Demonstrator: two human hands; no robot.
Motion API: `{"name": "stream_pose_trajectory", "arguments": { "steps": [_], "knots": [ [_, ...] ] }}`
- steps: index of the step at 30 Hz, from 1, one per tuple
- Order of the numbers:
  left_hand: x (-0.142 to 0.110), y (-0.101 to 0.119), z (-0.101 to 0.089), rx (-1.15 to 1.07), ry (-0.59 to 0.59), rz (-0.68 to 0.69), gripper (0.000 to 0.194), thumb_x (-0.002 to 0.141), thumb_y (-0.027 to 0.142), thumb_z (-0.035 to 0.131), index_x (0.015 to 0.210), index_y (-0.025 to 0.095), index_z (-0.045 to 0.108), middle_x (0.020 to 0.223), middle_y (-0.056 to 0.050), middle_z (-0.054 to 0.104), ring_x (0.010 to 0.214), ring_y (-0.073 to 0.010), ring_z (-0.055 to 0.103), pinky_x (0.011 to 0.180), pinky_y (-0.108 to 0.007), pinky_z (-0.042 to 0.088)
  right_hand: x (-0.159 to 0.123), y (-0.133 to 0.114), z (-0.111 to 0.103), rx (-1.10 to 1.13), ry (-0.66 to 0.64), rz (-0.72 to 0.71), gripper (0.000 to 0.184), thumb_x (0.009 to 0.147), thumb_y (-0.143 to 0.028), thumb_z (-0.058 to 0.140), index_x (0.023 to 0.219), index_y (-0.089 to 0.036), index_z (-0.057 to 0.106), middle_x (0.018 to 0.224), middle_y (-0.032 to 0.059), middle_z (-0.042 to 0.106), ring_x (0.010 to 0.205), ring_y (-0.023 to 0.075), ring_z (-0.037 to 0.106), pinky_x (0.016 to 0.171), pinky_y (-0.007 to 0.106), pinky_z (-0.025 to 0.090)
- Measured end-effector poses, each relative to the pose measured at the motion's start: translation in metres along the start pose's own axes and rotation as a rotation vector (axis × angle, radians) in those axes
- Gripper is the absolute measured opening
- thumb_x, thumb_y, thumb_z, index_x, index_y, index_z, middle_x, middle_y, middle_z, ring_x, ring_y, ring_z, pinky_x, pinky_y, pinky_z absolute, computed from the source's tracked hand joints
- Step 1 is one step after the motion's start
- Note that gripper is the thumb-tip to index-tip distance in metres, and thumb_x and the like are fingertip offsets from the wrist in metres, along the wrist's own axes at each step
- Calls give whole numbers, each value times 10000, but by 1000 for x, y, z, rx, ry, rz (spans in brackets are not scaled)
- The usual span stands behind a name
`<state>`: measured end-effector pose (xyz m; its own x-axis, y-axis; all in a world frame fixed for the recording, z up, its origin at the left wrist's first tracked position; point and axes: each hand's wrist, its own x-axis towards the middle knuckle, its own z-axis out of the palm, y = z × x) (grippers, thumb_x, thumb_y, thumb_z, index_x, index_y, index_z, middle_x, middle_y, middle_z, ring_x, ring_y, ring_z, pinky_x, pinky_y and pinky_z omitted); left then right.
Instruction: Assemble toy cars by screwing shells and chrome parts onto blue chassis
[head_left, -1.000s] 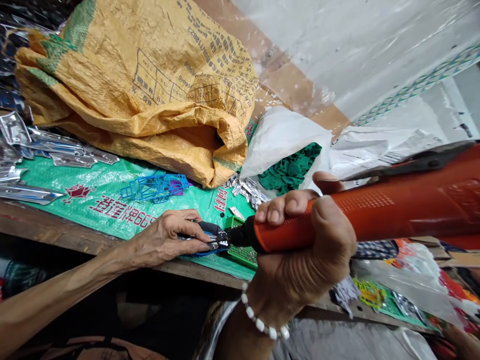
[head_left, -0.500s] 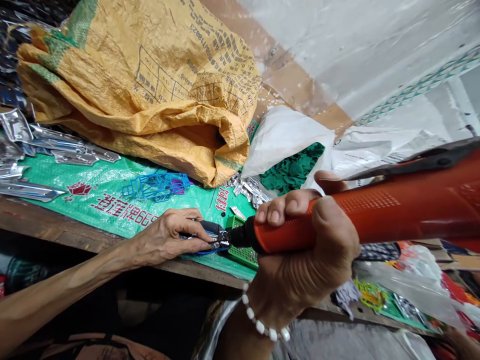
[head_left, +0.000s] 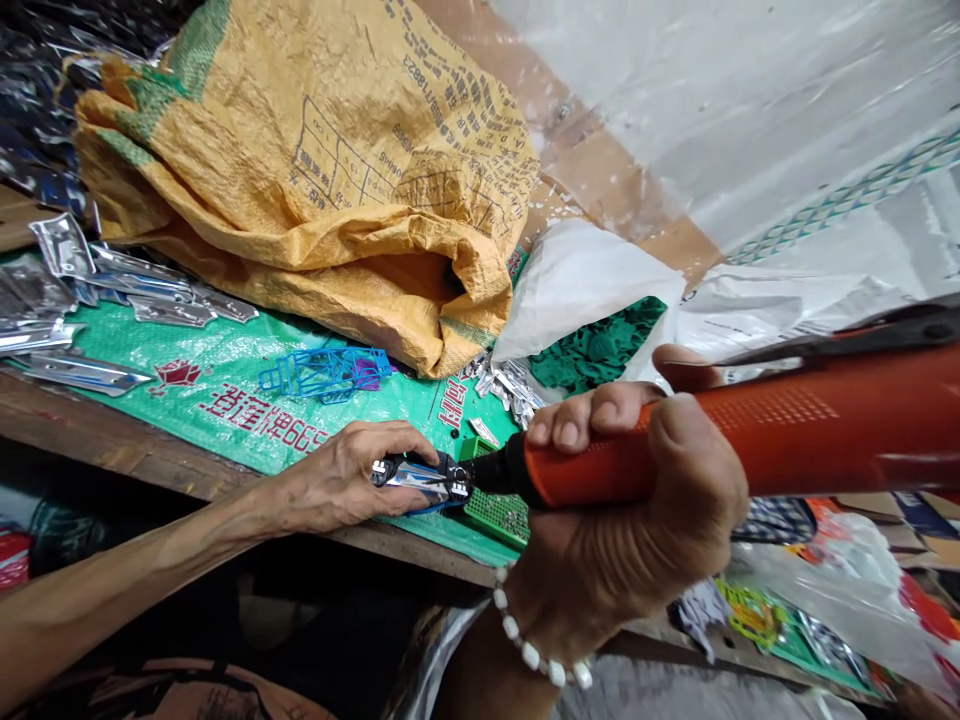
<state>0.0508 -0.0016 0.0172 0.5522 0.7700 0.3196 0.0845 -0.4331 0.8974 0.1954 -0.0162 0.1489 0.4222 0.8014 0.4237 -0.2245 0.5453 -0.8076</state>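
Note:
My right hand (head_left: 637, 500) is wrapped round the red-orange body of a power screwdriver (head_left: 795, 430), which has a black nose and a dark lever along its top. A white beaded bracelet is on that wrist. My left hand (head_left: 349, 480) pinches a small black, silver and blue toy part (head_left: 421, 480) with white letters at its ends, near the table's front edge. The screwdriver's nose meets the right end of this part; the exact contact point is too small to tell. Just behind the nose stands a green mesh basket (head_left: 501, 515) with tiny metal pieces in it.
Blue lattice frames (head_left: 322, 372) lie on the green sheet (head_left: 247, 400). Silvery panels (head_left: 82, 372) are piled left, and small silver pieces (head_left: 510, 390) lie near a white bag (head_left: 592, 270) of green parts. A large yellow woven sack (head_left: 322, 180) stands behind.
The toy part has turned in my left hand, so its silver face and white letters now show. The whole view has shifted slightly, with things appearing a little further right.

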Motion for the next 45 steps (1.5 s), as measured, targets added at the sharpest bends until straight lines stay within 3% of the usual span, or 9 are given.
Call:
{"name": "stream_pose_trajectory", "arguments": {
  "steps": [3, 8, 17, 23, 29, 33, 35, 45],
  "knots": [
    [-1, 2, 0, 43, 2, -91, 282, 835, 279, 756, 1100, 212, 686, 941, 6, 729, 796, -148, 647, 704, -234, 471, 0, 0, 1, 5, -23, 3, 189, 762, -162, 688, 943, -193, 732, 585, -57, 580, 475, 81, 523, 470, 217, 486],
    [-1, 4, -1, 55, 5, -122, 263, 820, 284, 761, 1068, 218, 699, 879, 18, 706, 756, -139, 619, 687, -230, 458, -1, 3, 6, 39, -19, 10, 225, 739, -166, 692, 961, -192, 718, 568, -63, 580, 450, 84, 514, 451, 212, 480],
    [-1, 3, 1, 35, 20, -108, 242, 824, 283, 760, 1049, 217, 701, 843, 34, 690, 709, -119, 587, 655, -215, 425, -2, 8, 10, 33, -45, 21, 170, 743, -161, 699, 906, -189, 739, 573, -70, 565, 459, 73, 517, 464, 209, 486],
    [0, 4, 0, 37, 8, -135, 260, 817, 292, 772, 1049, 203, 695, 844, 26, 695, 697, -123, 587, 648, -222, 419, -5, 9, 8, 31, -41, 24, 220, 779, -154, 666, 981, -186, 745, 601, -62, 582, 475, 78, 530, 471, 218, 479],
    [-1, 3, 0, 39, 17, -125, 261, 826, 303, 768, 1059, 209, 697, 853, 26, 693, 712, -126, 583, 659, -228, 411, -5, 11, 8, 12, -51, 16, 117, 765, -174, 717, 866, -227, 741, 588, -76, 579, 464, 75, 524, 478, 222, 483],
    [-1, 4, 0, 27, 3, -128, 252, 834, 306, 767, 1051, 200, 696, 867, 22, 693, 743, -128, 600, 685, -228, 416, -6, 12, 7, 9, -65, 20, 229, 767, -199, 726, 987, -265, 730, 610, -83, 571, 468, 86, 517, 468, 229, 474],
    [0, 5, -1, 26, -6, -147, 240, 833, 301, 768, 1037, 196, 696, 856, 26, 687, 741, -126, 598, 686, -227, 412, -7, 12, 6, 13, -84, 32, 277, 785, -184, 713, 1044, -284, 707, 625, -87, 567, 479, 92, 515, 478, 231, 471],
    [1, 5, -2, 13, -55, -173, 224, 853, 288, 760, 1043, 194, 689, 886, 32, 690, 772, -125, 607, 714, -227, 412, -5, 15, -5, -81, -367, 63, 117, 891, -271, 649, 996, -311, 617, 635, -64, 513, 495, 134, 482, 493, 287, 444]
  ]
}}
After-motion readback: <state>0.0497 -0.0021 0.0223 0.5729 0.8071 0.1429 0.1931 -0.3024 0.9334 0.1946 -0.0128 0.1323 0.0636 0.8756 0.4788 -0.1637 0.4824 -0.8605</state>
